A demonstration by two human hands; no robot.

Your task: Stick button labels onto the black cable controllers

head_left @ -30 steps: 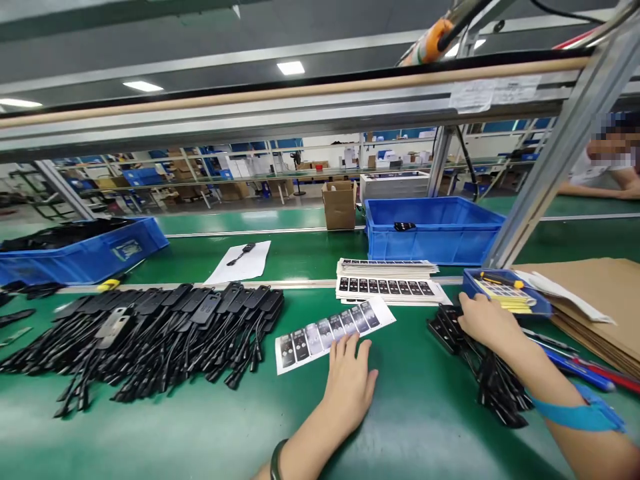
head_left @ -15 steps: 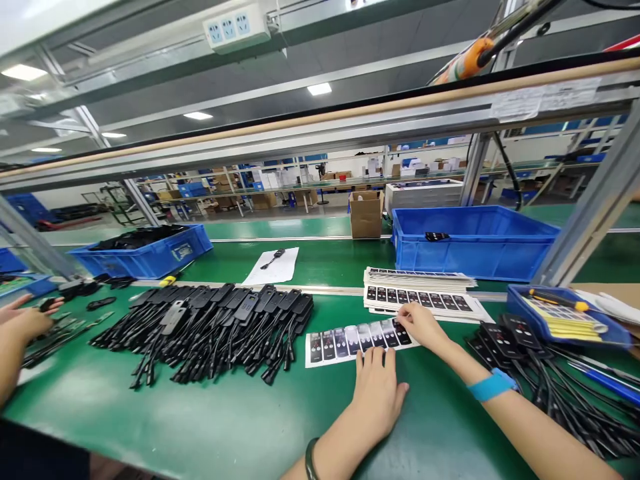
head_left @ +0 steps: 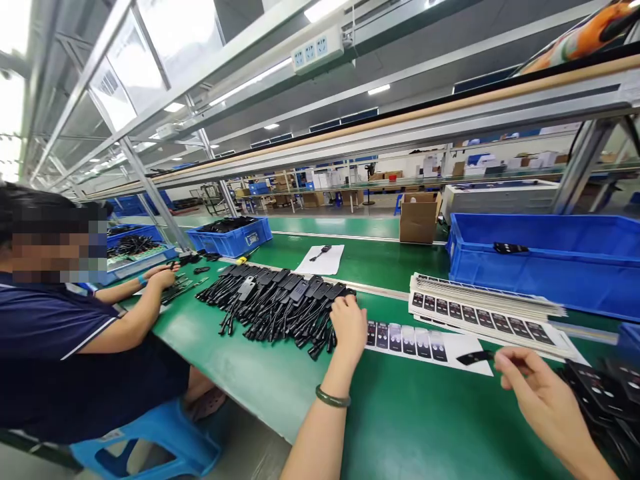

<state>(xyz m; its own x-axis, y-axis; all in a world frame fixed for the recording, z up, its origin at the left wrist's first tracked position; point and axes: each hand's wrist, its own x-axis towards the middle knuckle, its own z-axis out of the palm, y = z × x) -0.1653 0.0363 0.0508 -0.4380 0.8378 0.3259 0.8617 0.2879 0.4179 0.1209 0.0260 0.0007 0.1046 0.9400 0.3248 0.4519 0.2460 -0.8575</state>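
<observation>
A black sticker (head_left: 473, 358), curved at its free end, is pinched between the thumb and forefinger of my right hand (head_left: 543, 393). It hangs just over the blank right end of the label sheet (head_left: 453, 347), which lies flat on the green bench. My left hand (head_left: 349, 327) is at the right end of a long row of black cabled devices (head_left: 280, 300). Its bent fingers close over the endmost black device, mostly hidden under them. Beside my right wrist lies another bunch of black devices with printed faces (head_left: 597, 393).
Stacked label sheets (head_left: 480, 313) lie behind the loose sheet, before a large blue bin (head_left: 540, 273). A cardboard box (head_left: 419, 220) and white paper (head_left: 321, 261) with one device stand farther back. At left, a co-worker (head_left: 60, 347) sits on a blue stool (head_left: 150, 443), hands over small parts.
The view has swung left, bringing the co-worker into sight. My right hand lifted a sticker off the sheet's right end. My left hand moved from the sheet to the row of devices.
</observation>
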